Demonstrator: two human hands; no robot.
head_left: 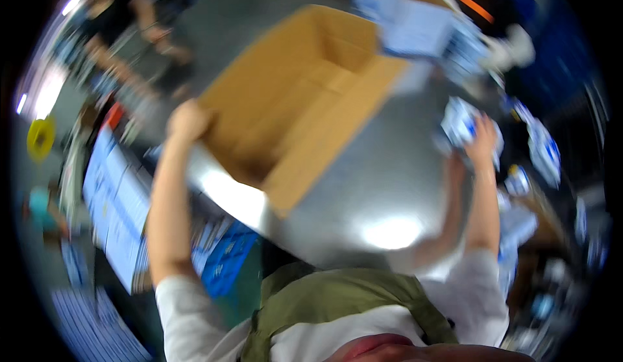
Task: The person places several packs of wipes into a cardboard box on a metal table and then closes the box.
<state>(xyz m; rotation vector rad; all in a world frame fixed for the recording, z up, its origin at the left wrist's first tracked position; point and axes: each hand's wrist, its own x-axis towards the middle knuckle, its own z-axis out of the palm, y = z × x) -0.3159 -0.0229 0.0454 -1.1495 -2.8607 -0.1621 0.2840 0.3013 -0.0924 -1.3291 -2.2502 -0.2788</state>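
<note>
An open cardboard box lies tilted across the shiny metal table, its brown inside showing. My left hand is closed on the box's left rim, fingers curled over the edge. Off to the right, my right hand grips a white-and-blue plastic packet just above or on the tabletop; blur hides which. What the packet contains cannot be seen.
White-and-blue flattened cartons are stacked at the left, near a blue printed sheet. White packages stand beyond the box. More packets lie at the right. Co-workers' arms show at far left; a gloved hand at far right.
</note>
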